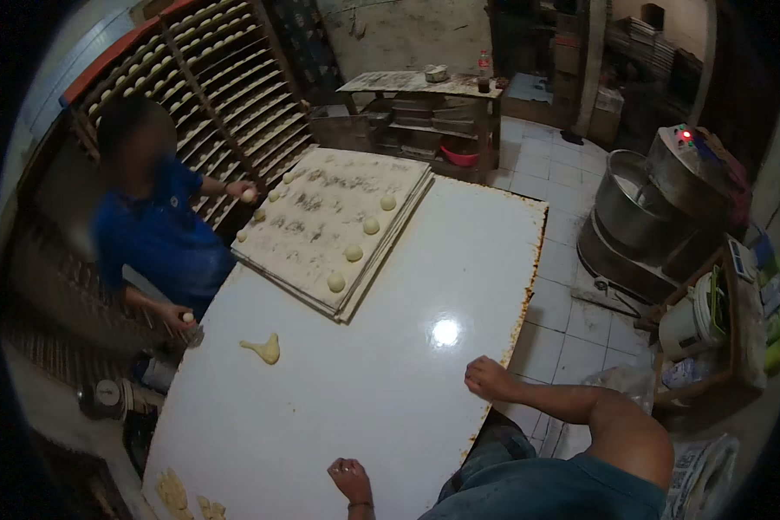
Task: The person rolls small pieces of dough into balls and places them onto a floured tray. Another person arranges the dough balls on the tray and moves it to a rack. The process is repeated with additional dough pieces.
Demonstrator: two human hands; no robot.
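My left hand (349,479) is curled down on the white table (390,364) near its front edge. Farther right, my right hand (490,379) is also closed, resting by the table's right edge. Whatever lies under the fingers of either hand is hidden. A loose piece of dough (269,349) with a thin tail lies left of the middle of the table. Several dough balls (353,252) sit along both sides of a floured stack of boards (321,204). More dough pieces (172,494) lie in the near left corner.
At the left, a co-worker in a blue shirt (160,230) holds a small dough ball in each hand. Behind stands a rack (225,78) of trays with dough balls. A steel mixer (633,199) and a wooden shelf (737,347) with a white bucket stand at the right.
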